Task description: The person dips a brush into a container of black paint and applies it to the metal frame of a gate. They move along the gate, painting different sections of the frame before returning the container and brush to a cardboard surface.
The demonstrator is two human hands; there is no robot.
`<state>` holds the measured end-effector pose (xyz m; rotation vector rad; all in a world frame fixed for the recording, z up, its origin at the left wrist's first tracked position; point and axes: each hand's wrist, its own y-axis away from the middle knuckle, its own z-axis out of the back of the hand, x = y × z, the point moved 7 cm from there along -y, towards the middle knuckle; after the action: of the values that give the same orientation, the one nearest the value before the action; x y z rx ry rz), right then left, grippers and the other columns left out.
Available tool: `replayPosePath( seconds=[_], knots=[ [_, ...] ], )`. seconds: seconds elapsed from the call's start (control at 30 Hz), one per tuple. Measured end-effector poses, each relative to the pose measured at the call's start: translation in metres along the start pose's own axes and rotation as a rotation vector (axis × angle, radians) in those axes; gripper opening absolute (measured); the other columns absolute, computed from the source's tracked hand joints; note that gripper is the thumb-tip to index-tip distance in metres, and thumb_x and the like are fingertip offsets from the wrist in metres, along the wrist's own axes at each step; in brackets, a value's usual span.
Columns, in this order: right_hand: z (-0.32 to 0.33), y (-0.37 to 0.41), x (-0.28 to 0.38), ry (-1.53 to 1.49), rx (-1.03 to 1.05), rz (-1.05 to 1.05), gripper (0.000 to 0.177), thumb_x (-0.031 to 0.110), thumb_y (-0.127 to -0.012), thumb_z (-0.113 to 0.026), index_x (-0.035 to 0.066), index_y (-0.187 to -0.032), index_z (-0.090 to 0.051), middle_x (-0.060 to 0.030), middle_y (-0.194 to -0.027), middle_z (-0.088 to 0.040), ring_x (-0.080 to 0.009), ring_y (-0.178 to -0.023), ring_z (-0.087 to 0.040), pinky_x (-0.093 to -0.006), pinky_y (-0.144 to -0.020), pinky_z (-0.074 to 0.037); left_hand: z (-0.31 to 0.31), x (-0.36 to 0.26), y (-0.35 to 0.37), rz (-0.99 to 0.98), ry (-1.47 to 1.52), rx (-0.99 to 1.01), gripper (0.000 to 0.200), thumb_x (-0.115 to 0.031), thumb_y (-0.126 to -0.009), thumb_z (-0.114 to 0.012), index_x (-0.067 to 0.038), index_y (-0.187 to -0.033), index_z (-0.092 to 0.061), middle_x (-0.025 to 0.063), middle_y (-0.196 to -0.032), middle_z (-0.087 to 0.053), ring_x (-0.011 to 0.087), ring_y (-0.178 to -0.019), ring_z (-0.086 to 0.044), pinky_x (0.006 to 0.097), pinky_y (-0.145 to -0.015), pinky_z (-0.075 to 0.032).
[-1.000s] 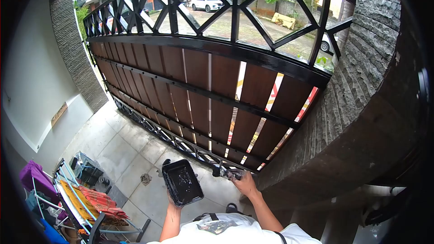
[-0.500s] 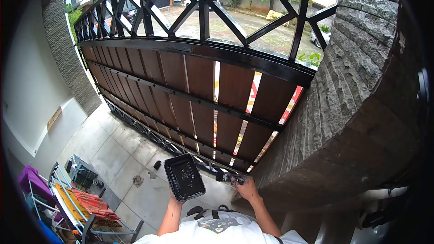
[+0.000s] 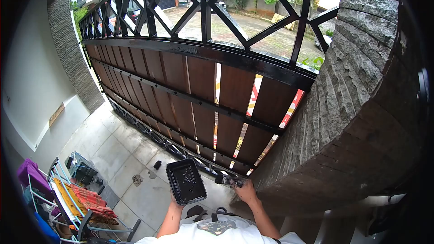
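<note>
My left hand (image 3: pixel 175 199) is closed on the near edge of a black paint tray (image 3: pixel 186 180), which has wet black paint and pale specks inside. To its right, my right hand (image 3: pixel 245 192) grips a paintbrush (image 3: pixel 231 180) whose dark bristle end points left toward the tray, apart from it. The brush handle is smeared with black. In front of both hands stands a large gate (image 3: pixel 176 72) of brown panels with a black metal frame and lattice top. Neither the brush nor the tray visibly touches it.
A rough stone wall (image 3: pixel 316 104) rises close on the right. At lower left is a drying rack (image 3: pixel 68 203) with cloths, beside a dark crate (image 3: pixel 82 169). A small black object (image 3: pixel 157 165) and a stain (image 3: pixel 137 180) are on the tiled floor (image 3: pixel 140 203).
The view has shifted slightly, so the gate and floor sit a little differently. Both hands keep their holds, with the tray and paintbrush almost unmoved.
</note>
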<state>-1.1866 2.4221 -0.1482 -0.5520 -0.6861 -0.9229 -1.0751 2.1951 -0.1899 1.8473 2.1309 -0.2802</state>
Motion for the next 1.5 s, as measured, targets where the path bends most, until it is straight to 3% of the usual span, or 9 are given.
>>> replayPosePath(
  seconds=[0.13,0.2,0.43,0.47,0.73,0.83,1.23,1.3,1.5],
  knots=[
    [-0.008,0.011,-0.003,0.13,-0.078,0.002,0.04,0.041,-0.085,-0.057,0.005,-0.1,-0.065,-0.0213,-0.091,-0.064,-0.0419,-0.09,-0.057,-0.0461,-0.08,-0.046,-0.005,-0.006,0.007,0.035,-0.017,-0.012,0.062,-0.048,-0.088,-0.048,-0.008,-0.135,-0.041,0.0174,-0.128,-0.05,0.0363,-0.111,-0.054,0.0559,-0.091,-0.046],
    [0.002,0.015,0.024,-0.018,-0.071,-0.03,0.028,0.027,-0.083,-0.063,0.002,-0.093,-0.066,-0.0178,-0.09,-0.065,-0.0376,-0.085,-0.059,-0.0412,-0.076,-0.047,-0.011,-0.012,0.013,0.048,-0.039,0.006,0.061,-0.047,-0.088,-0.048,-0.008,-0.135,-0.041,0.0171,-0.128,-0.051,0.036,-0.111,-0.055,0.0553,-0.091,-0.046],
    [-0.01,0.034,0.063,0.076,-0.15,0.064,0.024,0.023,-0.082,-0.064,0.002,-0.092,-0.066,-0.018,-0.089,-0.065,-0.0373,-0.082,-0.06,-0.0411,-0.074,-0.047,-0.008,-0.049,0.031,0.068,-0.078,0.12,0.071,-0.049,-0.082,-0.058,-0.006,-0.135,-0.039,0.0177,-0.129,-0.049,0.0356,-0.112,-0.054,0.0544,-0.09,-0.047],
    [-0.011,0.037,0.069,0.084,-0.148,0.066,0.024,0.023,-0.082,-0.064,0.002,-0.092,-0.066,-0.018,-0.089,-0.065,-0.0373,-0.082,-0.06,-0.0411,-0.074,-0.047,0.028,-0.054,0.031,0.036,-0.082,0.086,0.077,-0.051,-0.078,-0.061,-0.006,-0.136,-0.038,0.0181,-0.13,-0.048,0.0356,-0.113,-0.054,0.0551,-0.091,-0.046],
    [-0.037,0.067,0.114,-0.137,-0.1,-0.136,0.03,0.028,-0.083,-0.064,0.0,-0.092,-0.067,-0.0206,-0.079,-0.065,-0.037,-0.07,-0.062,-0.0377,-0.064,-0.048,0.112,-0.071,0.081,0.055,0.048,-0.04,0.068,-0.048,-0.085,-0.053,-0.005,-0.136,-0.038,0.0203,-0.128,-0.05,0.0373,-0.112,-0.054,0.0522,-0.093,-0.046],
    [-0.054,0.078,0.124,-0.051,-0.102,-0.11,0.032,0.034,-0.085,-0.061,0.004,-0.09,-0.068,-0.0161,-0.075,-0.066,-0.0321,-0.069,-0.063,-0.038,-0.066,-0.049,0.111,-0.079,0.096,0.051,0.074,-0.058,0.067,-0.049,-0.086,-0.05,-0.003,-0.134,-0.04,0.022,-0.126,-0.051,0.0369,-0.11,-0.055,0.0512,-0.094,-0.045],
    [-0.099,0.075,0.142,-0.107,0.031,-0.141,0.035,0.035,-0.084,-0.059,0.002,-0.091,-0.067,-0.0205,-0.078,-0.064,-0.0373,-0.074,-0.061,-0.0397,-0.068,-0.047,0.096,-0.12,0.142,-0.043,0.113,-0.09,0.065,-0.047,-0.087,-0.047,-0.002,-0.134,-0.041,0.0223,-0.127,-0.05,0.037,-0.111,-0.054,0.0524,-0.096,-0.043],
    [-0.096,0.074,0.153,-0.125,-0.008,-0.084,0.029,0.027,-0.085,-0.061,0.0,-0.095,-0.067,-0.014,-0.071,-0.066,-0.0204,-0.063,-0.063,-0.0326,-0.061,-0.048,0.099,-0.121,0.142,-0.042,0.098,-0.107,0.064,-0.046,-0.087,-0.047,-0.002,-0.133,-0.041,0.0219,-0.127,-0.05,0.0371,-0.111,-0.054,0.0526,-0.096,-0.043],
    [-0.092,0.085,0.166,-0.152,0.023,-0.155,0.03,0.027,-0.084,-0.062,0.0,-0.096,-0.067,-0.0156,-0.073,-0.066,-0.0235,-0.064,-0.063,-0.0329,-0.062,-0.048,0.103,-0.12,0.143,-0.063,0.084,-0.086,0.061,-0.044,-0.088,-0.047,-0.003,-0.133,-0.041,0.0217,-0.127,-0.051,0.0383,-0.111,-0.053,0.0536,-0.095,-0.043]
  ],
)
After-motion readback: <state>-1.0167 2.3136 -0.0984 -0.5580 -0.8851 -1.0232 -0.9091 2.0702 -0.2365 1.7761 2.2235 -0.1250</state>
